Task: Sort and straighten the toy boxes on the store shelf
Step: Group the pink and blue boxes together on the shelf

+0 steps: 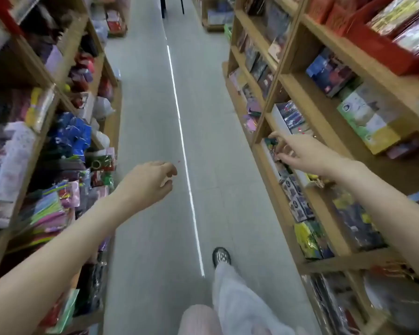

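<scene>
I stand in a store aisle between two wooden shelf units. My right hand (298, 153) stretches out to the right shelf (271, 165), fingers spread, its fingertips at the top edges of small toy boxes (276, 160) standing in a row there. It grips nothing that I can see. More small dark boxes (298, 201) and yellow-green packs (310, 240) continue along the same shelf toward me. My left hand (153, 182) hangs over the aisle floor, fingers loosely curled and empty.
The left shelf unit (46, 131) is packed with bagged toys and pink boxes. Higher right shelves hold large boxes (368, 117) and a red crate (382, 49). The grey floor (155, 117) runs ahead with a white line. My foot (221, 256) is below.
</scene>
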A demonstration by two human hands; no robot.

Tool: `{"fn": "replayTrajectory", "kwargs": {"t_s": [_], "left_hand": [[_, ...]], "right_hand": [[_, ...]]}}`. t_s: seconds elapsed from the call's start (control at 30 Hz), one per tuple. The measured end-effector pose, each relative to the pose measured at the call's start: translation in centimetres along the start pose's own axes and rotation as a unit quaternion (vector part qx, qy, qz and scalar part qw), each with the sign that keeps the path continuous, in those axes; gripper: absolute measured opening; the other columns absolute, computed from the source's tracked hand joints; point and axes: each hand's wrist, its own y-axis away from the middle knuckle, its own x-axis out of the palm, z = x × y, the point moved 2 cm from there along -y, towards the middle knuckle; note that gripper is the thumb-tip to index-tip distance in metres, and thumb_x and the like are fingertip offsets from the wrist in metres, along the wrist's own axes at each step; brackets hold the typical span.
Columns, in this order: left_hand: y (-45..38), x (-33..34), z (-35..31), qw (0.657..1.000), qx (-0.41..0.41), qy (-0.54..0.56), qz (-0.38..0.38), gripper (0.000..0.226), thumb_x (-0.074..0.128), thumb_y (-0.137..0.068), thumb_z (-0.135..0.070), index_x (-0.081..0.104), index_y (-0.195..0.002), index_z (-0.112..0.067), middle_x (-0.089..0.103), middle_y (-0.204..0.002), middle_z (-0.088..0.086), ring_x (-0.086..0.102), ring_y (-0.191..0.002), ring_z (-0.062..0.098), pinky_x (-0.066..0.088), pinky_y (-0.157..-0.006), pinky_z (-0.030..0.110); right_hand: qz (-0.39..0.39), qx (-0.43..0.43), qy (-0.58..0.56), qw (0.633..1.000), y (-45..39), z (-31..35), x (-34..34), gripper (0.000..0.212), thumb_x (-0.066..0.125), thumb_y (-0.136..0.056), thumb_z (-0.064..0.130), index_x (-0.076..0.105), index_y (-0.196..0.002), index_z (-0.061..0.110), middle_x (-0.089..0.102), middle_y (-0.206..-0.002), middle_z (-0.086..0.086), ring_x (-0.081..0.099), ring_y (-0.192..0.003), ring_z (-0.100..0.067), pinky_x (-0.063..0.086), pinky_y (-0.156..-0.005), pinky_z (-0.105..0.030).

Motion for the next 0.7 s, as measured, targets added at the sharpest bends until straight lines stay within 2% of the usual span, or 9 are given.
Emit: {"fn": "replayTrajectory", "kwargs": {"t_s": [0.07, 0.13, 0.2, 0.27, 0.3, 0.37, 0.43, 0.53, 0.7], "left_hand": [[-4.3, 0.8, 1.9, 0.994, -0.059, 0.090, 0.006, 0.022, 0.053, -0.088, -0.012, 0.061, -0.108, -0.010, 0.065, -0.101, 0.003, 0.061, -0.092, 0.020, 0.043, -0.076, 0.023], [-9.6, 1.8, 3.3, 0.973, -0.121, 0.195, 0.031, 0.020, 0.053, -0.089, -0.009, 0.061, -0.108, -0.008, 0.064, -0.098, 0.003, 0.059, -0.084, 0.016, 0.040, -0.063, 0.006], [-14.7, 3.2, 4.6, 0.925, -0.194, 0.324, 0.046, 0.019, 0.051, -0.091, -0.005, 0.059, -0.108, -0.005, 0.062, -0.098, 0.007, 0.057, -0.075, 0.011, 0.038, -0.057, 0.003], [-18.9, 4.0, 5.7, 0.869, -0.258, 0.418, 0.057, 0.017, 0.046, -0.094, -0.004, 0.056, -0.108, -0.005, 0.062, -0.094, 0.009, 0.058, -0.067, 0.005, 0.040, -0.058, 0.010], [-20.9, 3.6, 6.2, 0.859, -0.268, 0.431, 0.068, 0.016, 0.046, -0.094, -0.004, 0.054, -0.108, -0.005, 0.062, -0.091, 0.007, 0.059, -0.065, 0.003, 0.040, -0.058, 0.011], [-25.2, 2.4, 8.6, 0.854, -0.279, 0.433, 0.080, 0.013, 0.049, -0.092, -0.003, 0.054, -0.104, -0.006, 0.060, -0.086, 0.005, 0.058, -0.056, -0.004, 0.039, -0.053, 0.007], [-29.9, -0.2, 11.9, 0.859, -0.277, 0.429, 0.041, 0.012, 0.049, -0.091, 0.000, 0.053, -0.100, -0.007, 0.060, -0.084, 0.003, 0.056, -0.050, -0.009, 0.038, -0.050, 0.005], [-36.7, -4.2, 17.4, 0.864, -0.273, 0.423, -0.004, 0.016, 0.044, -0.092, 0.002, 0.054, -0.095, -0.010, 0.061, -0.080, -0.003, 0.059, -0.058, -0.004, 0.040, -0.052, 0.005], [-49.5, -6.8, 26.4, 0.879, -0.254, 0.404, 0.001, 0.014, 0.047, -0.092, -0.004, 0.056, -0.093, -0.015, 0.063, -0.086, -0.002, 0.059, -0.075, 0.007, 0.042, -0.060, 0.013]], "right_hand": [[-0.051, 0.041, -0.105, 0.992, -3.6, -2.3, -0.3, 0.039, 0.051, -0.092, 0.015, 0.040, -0.129, 0.017, 0.061, -0.103, -0.003, 0.058, -0.090, -0.019, 0.045, -0.080, -0.028], [-0.098, 0.085, -0.209, 0.969, -7.9, -4.2, -0.3, 0.034, 0.053, -0.091, 0.013, 0.043, -0.123, 0.017, 0.063, -0.103, -0.006, 0.061, -0.090, -0.019, 0.048, -0.084, -0.032], [-0.120, 0.150, -0.368, 0.910, -13.4, -5.9, 0.0, 0.031, 0.053, -0.090, 0.008, 0.044, -0.118, 0.014, 0.065, -0.098, -0.013, 0.064, -0.077, -0.016, 0.051, -0.078, -0.032], [-0.111, 0.229, -0.497, 0.830, -18.5, -7.0, 0.3, 0.032, 0.050, -0.090, 0.002, 0.042, -0.121, 0.007, 0.063, -0.083, -0.014, 0.062, -0.056, -0.010, 0.052, -0.060, -0.021], [-0.089, 0.261, -0.523, 0.806, -20.9, -7.3, 0.3, 0.034, 0.048, -0.090, 0.000, 0.040, -0.123, 0.005, 0.060, -0.077, -0.012, 0.060, -0.049, -0.010, 0.049, -0.051, -0.017], [-0.042, 0.284, -0.519, 0.805, -26.0, -7.8, -0.6, 0.036, 0.047, -0.090, -0.001, 0.037, -0.124, 0.003, 0.058, -0.073, -0.010, 0.058, -0.042, -0.009, 0.046, -0.043, -0.016], [-0.050, 0.257, -0.512, 0.818, -31.8, -7.8, -3.2, 0.036, 0.049, -0.088, -0.002, 0.038, -0.122, 0.004, 0.059, -0.073, -0.010, 0.057, -0.039, -0.005, 0.046, -0.044, -0.016], [-0.085, 0.201, -0.491, 0.843, -41.1, -7.6, -7.6, 0.027, 0.051, -0.088, 0.000, 0.042, -0.112, 0.010, 0.062, -0.076, -0.008, 0.059, -0.049, -0.008, 0.049, -0.050, -0.017], [-0.055, 0.164, -0.457, 0.873, -57.8, -6.0, -10.7, 0.030, 0.052, -0.088, 0.005, 0.042, -0.117, 0.010, 0.064, -0.083, -0.009, 0.060, -0.064, -0.016, 0.051, -0.060, -0.023]]}}
